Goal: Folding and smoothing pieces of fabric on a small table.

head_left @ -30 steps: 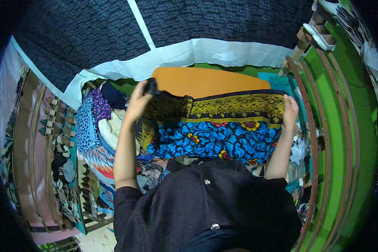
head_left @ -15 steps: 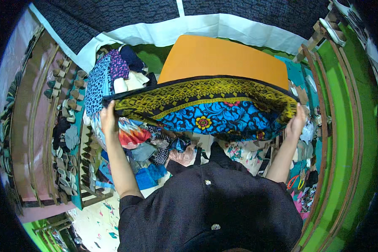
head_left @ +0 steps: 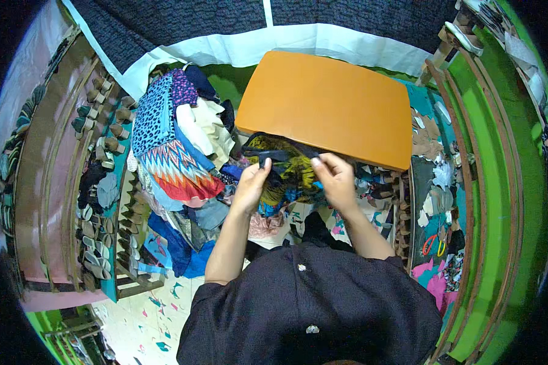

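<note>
A patterned cloth (head_left: 292,169), black and yellow with some blue below, hangs bunched in front of me at the near edge of an orange tabletop (head_left: 323,103). My left hand (head_left: 252,182) is closed on its dark edge at the left, thumb uppermost. On the other side my right hand (head_left: 336,177) pinches the same cloth's edge between thumb and fingers. The two hands are close together, and the cloth sags in folds between and below them. Its lower part is partly hidden by my hands and the folds.
To the left lies a heap of clothes (head_left: 182,137), with leopard-spotted blue and zigzag fabric on top. Racks of wooden shoe lasts (head_left: 97,237) stand farther left. On the right, a teal bench (head_left: 456,182) bears fabric scraps and orange-handled scissors (head_left: 430,244). Scraps litter the pale floor (head_left: 143,316).
Both hands have come inward and lower, from far apart to close together. The cloth, stretched wide before, is now gathered and hanging, uncovering the tabletop's near edge.
</note>
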Demonstrator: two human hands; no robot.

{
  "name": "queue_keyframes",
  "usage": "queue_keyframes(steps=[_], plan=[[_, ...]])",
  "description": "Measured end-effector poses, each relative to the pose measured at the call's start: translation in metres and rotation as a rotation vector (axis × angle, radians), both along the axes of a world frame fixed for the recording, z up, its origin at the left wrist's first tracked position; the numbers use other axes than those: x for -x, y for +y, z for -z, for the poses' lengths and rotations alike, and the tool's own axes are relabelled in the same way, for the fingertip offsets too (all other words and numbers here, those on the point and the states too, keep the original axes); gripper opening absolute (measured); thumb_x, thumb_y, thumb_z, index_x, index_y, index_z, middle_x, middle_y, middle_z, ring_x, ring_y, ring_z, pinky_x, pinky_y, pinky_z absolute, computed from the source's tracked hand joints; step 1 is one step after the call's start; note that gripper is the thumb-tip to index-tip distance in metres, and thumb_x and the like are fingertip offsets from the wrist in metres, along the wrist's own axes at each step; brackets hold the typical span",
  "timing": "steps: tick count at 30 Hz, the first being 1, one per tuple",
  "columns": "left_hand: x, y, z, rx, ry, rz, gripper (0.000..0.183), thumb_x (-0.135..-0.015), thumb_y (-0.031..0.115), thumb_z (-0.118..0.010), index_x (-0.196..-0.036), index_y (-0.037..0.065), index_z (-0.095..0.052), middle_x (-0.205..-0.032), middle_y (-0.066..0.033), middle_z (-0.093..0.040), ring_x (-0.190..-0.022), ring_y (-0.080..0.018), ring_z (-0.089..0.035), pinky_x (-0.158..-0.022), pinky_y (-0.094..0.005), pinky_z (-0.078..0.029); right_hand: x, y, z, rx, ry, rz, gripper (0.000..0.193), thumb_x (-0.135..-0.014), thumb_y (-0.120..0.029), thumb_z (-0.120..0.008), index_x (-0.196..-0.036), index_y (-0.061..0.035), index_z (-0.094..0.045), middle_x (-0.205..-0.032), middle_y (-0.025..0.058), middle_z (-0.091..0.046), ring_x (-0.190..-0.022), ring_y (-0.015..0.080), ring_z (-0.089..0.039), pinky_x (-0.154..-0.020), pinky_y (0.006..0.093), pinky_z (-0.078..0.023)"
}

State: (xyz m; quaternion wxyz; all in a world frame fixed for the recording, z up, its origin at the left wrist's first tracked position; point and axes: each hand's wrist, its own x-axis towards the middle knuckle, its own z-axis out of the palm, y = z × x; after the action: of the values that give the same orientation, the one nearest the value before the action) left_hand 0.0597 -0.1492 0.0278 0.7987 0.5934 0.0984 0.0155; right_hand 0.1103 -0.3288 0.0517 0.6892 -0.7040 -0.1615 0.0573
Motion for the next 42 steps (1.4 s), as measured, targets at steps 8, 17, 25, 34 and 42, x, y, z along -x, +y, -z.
queue_keyframes(steps=[8, 17, 25, 34, 42], plan=[[0.017, -0.02, 0.0, -0.042, 0.07, -0.01, 0.044, -0.093, 0.039, -0.037, -0.089, 0.002, -0.06, -0.079, 0.0003, -0.058, -0.071, -0.0059, -0.05, -0.063, -0.0212, -0.041, 0.031, 0.028, 0.013, 0.25, -0.149, -0.09, 0.018, -0.077, -0.009, -0.058, -0.09, 0.0027, -0.058, -0.07, 0.0135, -0.062, -0.058, 0.0166, -0.06, -0.054, 0.0284, -0.046], [-0.01, 0.007, -0.022, -0.316, -0.129, 0.244, 0.026, -0.089, 0.026, -0.05, -0.088, 0.002, -0.056, -0.079, 0.0021, -0.055, -0.073, -0.0058, -0.047, -0.067, -0.0217, -0.04, -0.007, 0.011, 0.003, 0.118, 0.113, -0.59, 0.024, -0.077, 0.003, -0.048, -0.097, 0.003, -0.061, -0.074, 0.009, -0.063, -0.066, 0.0139, -0.059, -0.065, 0.024, -0.047], [-0.06, 0.008, -0.102, -0.111, -0.228, 0.527, 0.023, -0.087, 0.026, -0.052, -0.081, 0.004, -0.053, -0.073, 0.0034, -0.051, -0.067, -0.0055, -0.047, -0.062, -0.0215, -0.04, -0.09, 0.031, 0.011, 0.024, -0.201, -0.75, 0.067, -0.057, -0.007, -0.058, -0.122, -0.0014, -0.041, -0.125, 0.0115, -0.042, -0.121, 0.0211, -0.034, -0.101, 0.035, -0.024], [-0.076, 0.084, -0.132, 0.063, -0.434, 0.033, 0.017, -0.084, 0.021, -0.053, -0.087, 0.004, -0.052, -0.077, -0.0036, -0.053, -0.069, -0.0142, -0.052, -0.065, -0.0269, -0.043, -0.111, 0.023, 0.041, 0.856, -0.364, -0.57, 0.036, -0.06, -0.021, -0.066, -0.093, -0.0076, -0.063, -0.073, 0.0087, -0.063, -0.081, 0.029, -0.059, -0.083, 0.0415, -0.037], [-0.059, 0.149, -0.148, 0.046, -0.612, -0.054, 0.018, -0.09, 0.021, -0.045, -0.085, 0.004, -0.05, -0.074, -0.0037, -0.05, -0.069, -0.0138, -0.05, -0.066, -0.0255, -0.043, -0.103, -0.028, 0.113, 0.866, -0.525, -0.233, 0.033, -0.072, -0.025, -0.06, -0.101, -0.0095, -0.061, -0.114, 0.0092, -0.052, -0.102, 0.0287, -0.05, -0.088, 0.0413, -0.032]])
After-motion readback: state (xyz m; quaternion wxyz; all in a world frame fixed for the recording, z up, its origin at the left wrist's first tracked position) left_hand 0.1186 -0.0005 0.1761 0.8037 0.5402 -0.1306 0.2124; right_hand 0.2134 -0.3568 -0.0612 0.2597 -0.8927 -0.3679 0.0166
